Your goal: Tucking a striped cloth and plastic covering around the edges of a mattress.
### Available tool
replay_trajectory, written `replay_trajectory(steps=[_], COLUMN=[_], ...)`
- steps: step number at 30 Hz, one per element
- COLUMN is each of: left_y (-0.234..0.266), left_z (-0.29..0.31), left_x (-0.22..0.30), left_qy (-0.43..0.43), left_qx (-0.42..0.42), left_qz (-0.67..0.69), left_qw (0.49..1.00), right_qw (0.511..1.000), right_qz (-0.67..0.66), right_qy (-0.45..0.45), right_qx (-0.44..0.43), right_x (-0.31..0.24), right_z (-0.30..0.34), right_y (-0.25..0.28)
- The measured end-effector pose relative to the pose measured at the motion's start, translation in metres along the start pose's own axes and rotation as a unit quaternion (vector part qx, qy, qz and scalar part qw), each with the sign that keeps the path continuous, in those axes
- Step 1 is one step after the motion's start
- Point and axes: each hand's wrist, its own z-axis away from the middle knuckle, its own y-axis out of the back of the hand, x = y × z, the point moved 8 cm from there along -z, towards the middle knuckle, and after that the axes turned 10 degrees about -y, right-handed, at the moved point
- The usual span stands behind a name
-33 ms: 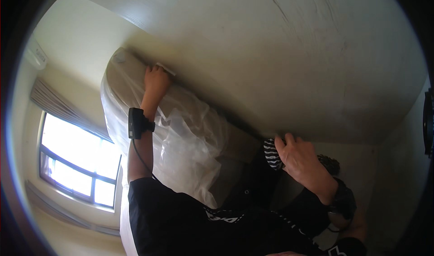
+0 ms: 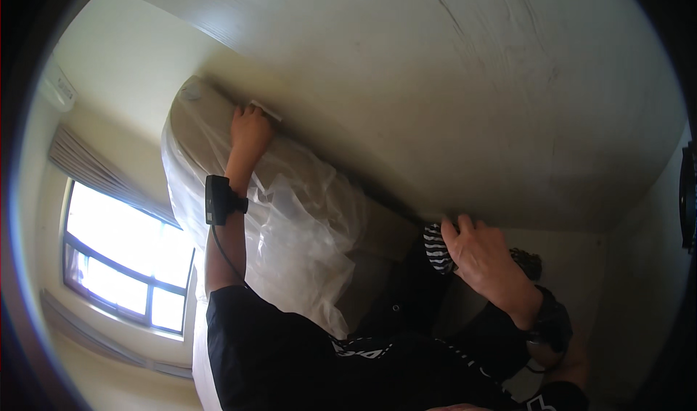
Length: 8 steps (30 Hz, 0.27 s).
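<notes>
My left hand reaches up to the slanted edge of a large pale wood-grain panel. Its fingers are curled over a small pale strip that pokes out beside them. Just under that hand is a rounded beige padded piece, loosely covered by a clear plastic sheet. My right hand is lower and to the right, close to the panel's lower part. Its fingers are bent, and what they grip, if anything, is hidden. A black-and-white striped fabric thing shows right beside its thumb.
A bright window with a gathered grey blind above it is on the left. A white wall unit hangs at the upper left. Behind my right wrist is a dark patterned thing. A pale wall stands at the right.
</notes>
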Motion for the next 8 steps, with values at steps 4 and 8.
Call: replay_trajectory(steps=[4, 8], left_y=[0.008, 0.053], left_z=[0.009, 0.001], left_x=[-0.003, 0.03], left_qy=[-0.016, 0.011], left_qx=[0.065, 0.084], left_qz=[0.011, 0.086], left_qw=[0.998, 0.993], right_qw=[0.999, 0.992], right_qz=[0.027, 0.019], right_qy=[-0.005, -0.037], right_qx=[-0.031, -0.122], right_x=[-0.002, 0.006], right_z=[0.004, 0.0], right_y=[-0.003, -0.021])
